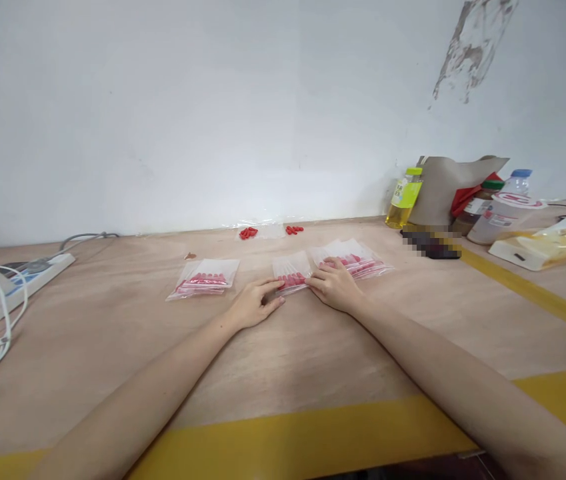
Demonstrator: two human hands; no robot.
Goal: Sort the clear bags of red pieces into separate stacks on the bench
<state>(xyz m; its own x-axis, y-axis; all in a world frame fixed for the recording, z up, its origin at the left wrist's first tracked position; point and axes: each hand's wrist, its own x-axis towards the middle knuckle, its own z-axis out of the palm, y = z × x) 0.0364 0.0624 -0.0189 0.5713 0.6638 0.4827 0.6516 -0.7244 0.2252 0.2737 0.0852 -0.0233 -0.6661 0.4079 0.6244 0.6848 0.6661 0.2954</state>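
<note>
Both hands rest on the plywood counter (283,373), at the near edge of the small clear plastic bag of red capsules (291,272). The left hand (255,303) pinches its corner; the right hand (333,285) lies flat and open, holding nothing. To seal well, press evenly along the strip.
</note>
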